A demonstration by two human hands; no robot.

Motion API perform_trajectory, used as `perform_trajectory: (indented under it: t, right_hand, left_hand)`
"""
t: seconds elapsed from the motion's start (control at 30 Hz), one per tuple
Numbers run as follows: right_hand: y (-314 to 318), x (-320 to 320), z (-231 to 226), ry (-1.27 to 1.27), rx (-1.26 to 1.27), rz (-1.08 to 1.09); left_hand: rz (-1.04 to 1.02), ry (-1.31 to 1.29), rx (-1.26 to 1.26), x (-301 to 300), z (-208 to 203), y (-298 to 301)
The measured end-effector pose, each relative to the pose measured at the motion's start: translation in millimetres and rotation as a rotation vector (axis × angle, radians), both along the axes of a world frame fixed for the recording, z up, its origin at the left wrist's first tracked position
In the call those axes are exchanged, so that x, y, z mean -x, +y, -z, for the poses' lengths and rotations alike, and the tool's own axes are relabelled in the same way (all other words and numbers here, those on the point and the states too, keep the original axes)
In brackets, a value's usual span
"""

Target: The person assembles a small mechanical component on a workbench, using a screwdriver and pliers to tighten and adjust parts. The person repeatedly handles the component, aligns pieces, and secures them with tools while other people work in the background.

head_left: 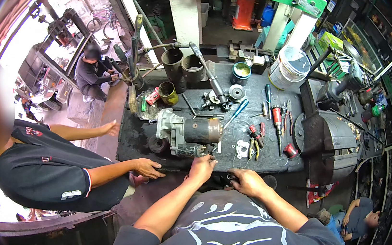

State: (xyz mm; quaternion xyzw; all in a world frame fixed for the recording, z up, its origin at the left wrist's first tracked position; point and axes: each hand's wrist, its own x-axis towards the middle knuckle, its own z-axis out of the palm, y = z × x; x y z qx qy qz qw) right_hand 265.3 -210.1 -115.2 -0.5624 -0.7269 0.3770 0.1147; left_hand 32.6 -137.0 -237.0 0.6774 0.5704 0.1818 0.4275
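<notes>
A starter motor (201, 130) lies on its side on the dark workbench (161, 156), its silver housing to the left and its worn cylinder to the right. Against the near side of the motor, by the end of its smaller cylinder (187, 150), my left hand (201, 169) is closed, fingers curled. What those fingers pinch is too small to name. My right hand (249, 183) is at the bench's front edge, thumb and fingers closed round a small dark piece with a ring-like end (231, 177). Its kind is not clear.
Pliers (257, 147), a blue screwdriver (236, 113) and a red-handled screwdriver (278, 125) lie right of the motor. Metal cups (173, 67) and a white bucket (288, 68) stand behind. A co-worker (51, 163) leans in at left, one hand (148, 168) by the bench edge.
</notes>
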Motion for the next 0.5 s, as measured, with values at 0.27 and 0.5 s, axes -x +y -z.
perform_trajectory:
  t: [0.27,0.5]
  right_hand:
    - [-11.2,-15.4,21.6,0.065,-0.089,0.134]
    - [-7.0,-25.4,27.0,0.026,-0.049,0.159]
  left_hand:
    - [0.197,0.198,-0.201,-6.9,14.6,6.8]
    - [0.137,0.104,-0.354,26.9,-24.7,-38.6]
